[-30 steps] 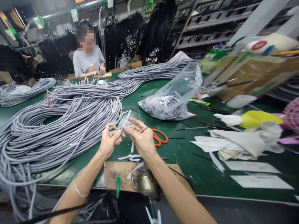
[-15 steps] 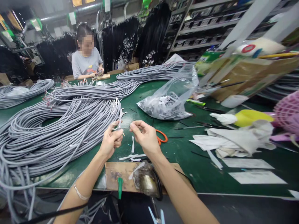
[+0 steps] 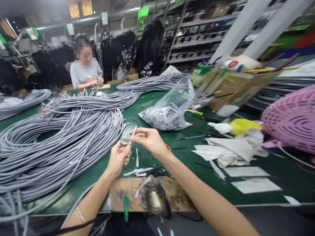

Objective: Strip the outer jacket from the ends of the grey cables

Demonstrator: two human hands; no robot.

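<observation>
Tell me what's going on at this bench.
A person at a green table pinches the end of a grey cable in the left hand, while the right hand holds a small white strip at it. Big grey cable bundles lie left. A co-worker works at the far side.

The single head-worn view looks forward and steeply down from just above and behind the left hand (image 3: 118, 157) and right hand (image 3: 150, 141), near enough that both forearms run in from the bottom edge. It faces across the green table (image 3: 187, 160): beyond the hands sits a co-worker (image 3: 85, 70) at its far side, with shelving (image 3: 197, 36) farther off.
</observation>
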